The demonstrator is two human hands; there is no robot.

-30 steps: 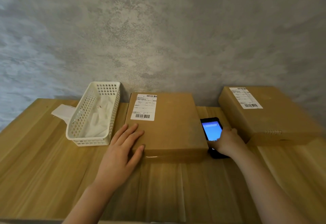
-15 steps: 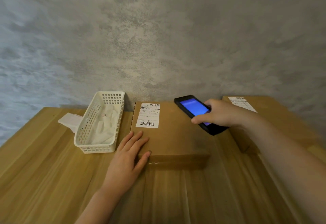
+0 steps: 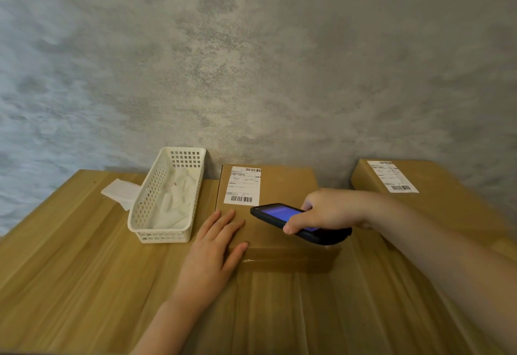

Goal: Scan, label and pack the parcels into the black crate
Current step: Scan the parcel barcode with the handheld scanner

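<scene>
A brown cardboard parcel [image 3: 285, 187] lies flat in the middle of the wooden table, with a white shipping label [image 3: 244, 189] on its far left part. My left hand [image 3: 215, 245] rests flat on the parcel's near left corner, fingers straight. My right hand [image 3: 327, 210] grips a black handheld scanner [image 3: 282, 216] with a lit blue screen, held just above the parcel, its front end close to the label's barcode. A second labelled parcel [image 3: 436, 195] lies at the far right. No black crate is in view.
A white perforated plastic basket [image 3: 167, 198] holding white slips stands left of the middle parcel. A folded white paper [image 3: 120, 191] lies beside it on the wooden table [image 3: 70, 256]. A grey textured wall rises right behind the table.
My right hand lifted the scanner off the table between the parcels, then swung it left and down over the middle parcel toward the label. My left hand stayed on the parcel corner.
</scene>
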